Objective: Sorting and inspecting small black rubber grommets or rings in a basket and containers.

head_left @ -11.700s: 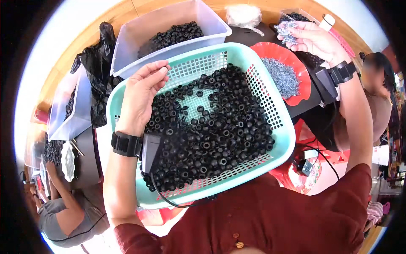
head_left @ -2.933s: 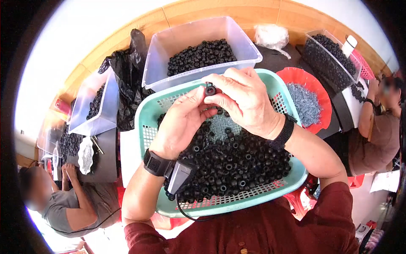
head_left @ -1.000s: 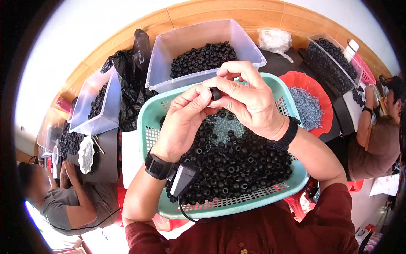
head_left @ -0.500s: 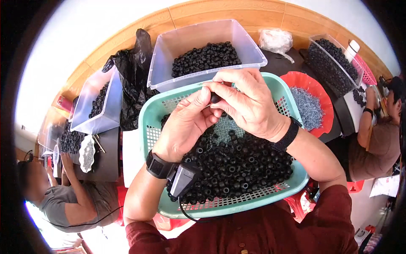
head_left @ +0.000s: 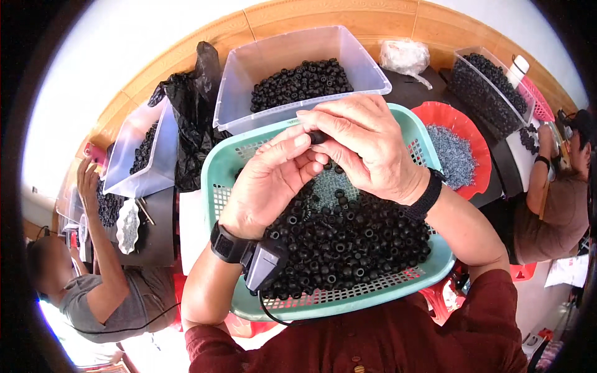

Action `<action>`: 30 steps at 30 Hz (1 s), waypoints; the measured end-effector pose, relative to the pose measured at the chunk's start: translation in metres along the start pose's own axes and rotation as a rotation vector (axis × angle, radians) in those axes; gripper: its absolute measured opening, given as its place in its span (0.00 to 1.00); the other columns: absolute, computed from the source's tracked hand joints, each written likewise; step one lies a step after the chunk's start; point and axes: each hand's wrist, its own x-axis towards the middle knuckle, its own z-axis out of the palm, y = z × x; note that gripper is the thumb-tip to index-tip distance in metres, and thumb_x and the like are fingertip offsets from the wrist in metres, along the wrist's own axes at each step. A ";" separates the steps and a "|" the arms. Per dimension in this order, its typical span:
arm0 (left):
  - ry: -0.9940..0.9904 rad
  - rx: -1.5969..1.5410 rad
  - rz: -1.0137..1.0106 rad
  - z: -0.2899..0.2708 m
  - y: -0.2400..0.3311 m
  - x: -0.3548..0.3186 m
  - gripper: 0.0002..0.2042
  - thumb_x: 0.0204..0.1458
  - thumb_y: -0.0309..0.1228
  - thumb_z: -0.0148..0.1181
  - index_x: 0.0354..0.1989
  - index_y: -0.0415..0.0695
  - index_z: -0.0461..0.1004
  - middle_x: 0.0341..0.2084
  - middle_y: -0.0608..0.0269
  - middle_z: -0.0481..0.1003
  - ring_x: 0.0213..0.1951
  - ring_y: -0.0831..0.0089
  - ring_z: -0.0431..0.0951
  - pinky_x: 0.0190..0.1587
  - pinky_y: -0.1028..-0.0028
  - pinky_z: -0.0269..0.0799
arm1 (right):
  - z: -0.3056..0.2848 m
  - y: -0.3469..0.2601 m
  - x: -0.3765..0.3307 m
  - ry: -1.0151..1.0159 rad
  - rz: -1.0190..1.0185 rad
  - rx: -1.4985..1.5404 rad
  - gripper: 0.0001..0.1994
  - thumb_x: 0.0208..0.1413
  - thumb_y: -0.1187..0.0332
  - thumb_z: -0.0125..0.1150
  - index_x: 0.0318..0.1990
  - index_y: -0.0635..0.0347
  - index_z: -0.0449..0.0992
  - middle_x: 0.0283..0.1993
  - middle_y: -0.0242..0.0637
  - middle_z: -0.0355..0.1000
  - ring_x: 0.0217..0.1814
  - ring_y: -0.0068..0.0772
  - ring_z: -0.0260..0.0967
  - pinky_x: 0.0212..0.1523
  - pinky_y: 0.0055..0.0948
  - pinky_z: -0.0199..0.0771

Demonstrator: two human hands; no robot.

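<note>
Above the basket my left hand and my right hand meet, both closed on a small round black plastic part. My left thumb and fingers pinch it from the left; my right fingers bend over it from above and partly hide it. Beneath them is a mint-green perforated plastic basket holding a heap of similar black parts, several showing a hole through the end. In the heap's middle lies a patch of small grey-blue pieces, too small to make out.
A clear bin of black parts stands beyond the basket. Right of it is a red scalloped bowl with grey-blue pieces. A black plastic bag and another clear bin are at left. One person sits left, another right.
My right fingers have folded lower over the black part, and my left fingers have shifted slightly around it. The person at left has raised a hand toward the clear bin.
</note>
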 end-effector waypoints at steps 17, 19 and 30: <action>0.027 0.319 0.110 0.004 0.001 0.000 0.11 0.56 0.28 0.53 0.44 0.38 0.74 0.39 0.62 0.75 0.42 0.74 0.75 0.49 0.73 0.69 | -0.001 0.002 0.001 0.133 -0.114 -0.102 0.12 0.35 0.68 0.65 0.32 0.55 0.76 0.35 0.25 0.70 0.38 0.28 0.68 0.41 0.30 0.64; 0.025 0.349 0.121 0.002 0.002 -0.002 0.11 0.56 0.28 0.53 0.44 0.37 0.74 0.38 0.60 0.76 0.41 0.72 0.76 0.48 0.73 0.70 | -0.003 0.000 0.002 0.136 -0.115 -0.091 0.11 0.35 0.68 0.65 0.31 0.55 0.76 0.35 0.25 0.70 0.37 0.28 0.69 0.41 0.30 0.64; 0.077 0.462 0.260 0.017 -0.003 -0.010 0.12 0.55 0.25 0.54 0.46 0.37 0.75 0.40 0.56 0.77 0.40 0.71 0.78 0.46 0.71 0.75 | -0.011 -0.009 0.002 0.116 -0.105 -0.053 0.13 0.35 0.70 0.68 0.33 0.59 0.79 0.36 0.31 0.74 0.37 0.33 0.70 0.40 0.31 0.66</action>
